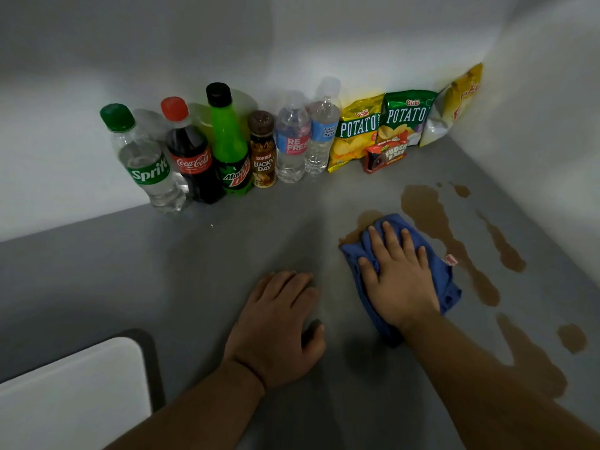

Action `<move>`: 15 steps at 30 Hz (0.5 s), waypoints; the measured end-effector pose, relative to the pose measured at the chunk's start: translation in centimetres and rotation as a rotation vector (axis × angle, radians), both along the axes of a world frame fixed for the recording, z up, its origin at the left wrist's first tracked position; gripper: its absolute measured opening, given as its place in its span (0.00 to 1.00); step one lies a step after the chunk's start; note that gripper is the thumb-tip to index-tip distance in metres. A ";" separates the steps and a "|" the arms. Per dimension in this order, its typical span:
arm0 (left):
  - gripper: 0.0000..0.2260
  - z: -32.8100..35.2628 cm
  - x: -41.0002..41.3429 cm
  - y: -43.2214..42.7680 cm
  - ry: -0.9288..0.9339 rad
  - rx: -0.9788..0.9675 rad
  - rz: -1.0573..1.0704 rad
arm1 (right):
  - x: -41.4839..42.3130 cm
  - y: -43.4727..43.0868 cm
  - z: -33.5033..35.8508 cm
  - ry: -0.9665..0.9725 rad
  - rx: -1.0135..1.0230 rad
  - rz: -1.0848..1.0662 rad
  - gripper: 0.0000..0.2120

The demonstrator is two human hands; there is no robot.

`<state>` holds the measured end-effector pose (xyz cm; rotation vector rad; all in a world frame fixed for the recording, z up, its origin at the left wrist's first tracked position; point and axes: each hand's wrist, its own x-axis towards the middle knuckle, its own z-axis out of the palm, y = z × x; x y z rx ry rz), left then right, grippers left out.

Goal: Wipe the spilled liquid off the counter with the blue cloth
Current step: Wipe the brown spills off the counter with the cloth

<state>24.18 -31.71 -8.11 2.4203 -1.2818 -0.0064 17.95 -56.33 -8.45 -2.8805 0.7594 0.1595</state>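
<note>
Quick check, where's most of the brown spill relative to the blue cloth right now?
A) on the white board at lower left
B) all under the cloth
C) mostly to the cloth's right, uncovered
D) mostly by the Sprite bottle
C: the right hand presses flat on the blue cloth, which covers only the left edge of the brown spill; long streaks lie uncovered on the counter to the cloth's right.
</note>
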 end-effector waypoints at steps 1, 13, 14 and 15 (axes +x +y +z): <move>0.22 0.0 0.0 0.0 -0.001 0.004 -0.001 | -0.5 0.5 0.0 -0.004 0.011 0.050 0.32; 0.21 0.1 0.0 0.0 0.018 -0.016 -0.007 | 3.0 -2.6 0.5 -0.002 0.004 0.070 0.31; 0.21 0.2 0.0 0.1 0.017 -0.017 -0.004 | 4.0 -1.8 0.5 0.001 0.006 0.062 0.31; 0.21 0.2 0.0 0.1 0.018 -0.020 -0.001 | 4.5 -0.9 0.5 -0.004 0.008 0.089 0.31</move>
